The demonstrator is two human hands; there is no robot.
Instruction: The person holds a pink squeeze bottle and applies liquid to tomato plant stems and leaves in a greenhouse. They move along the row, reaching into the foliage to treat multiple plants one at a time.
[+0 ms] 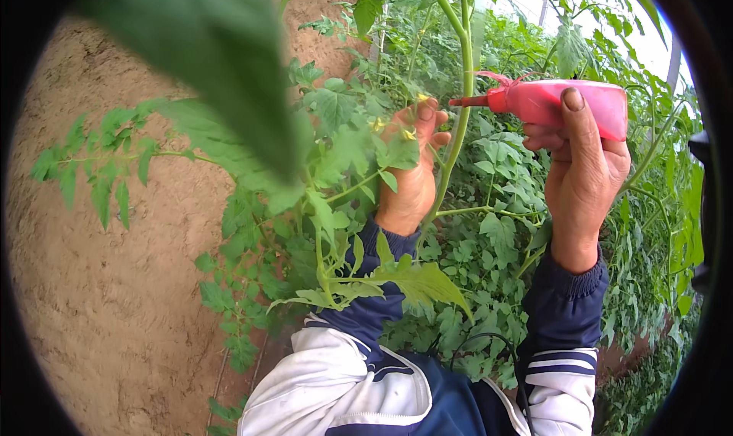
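My right hand [581,144] grips a pink plastic squeeze bottle [601,112] lying on its side, the thumb across its front. Its dark red nozzle [472,101] points left, in front of a thick green tomato stem [465,64]. A strip of pink film is tied round the bottle's neck. My left hand [417,167] is raised among the leaves, its fingers curled close to the nozzle tip. A yellow tomato flower [422,97] shows at its fingertips, with more yellow flowers [408,134] before the palm. Leaves partly cover this hand, so whether it pinches a flower stalk is unclear.
A large blurred leaf [229,69] hangs close to the camera at upper left. Bare brown soil [114,298] or an earthen wall spans the left. Dense tomato foliage [498,155] fills the right. A black cable [518,367] runs along my right sleeve.
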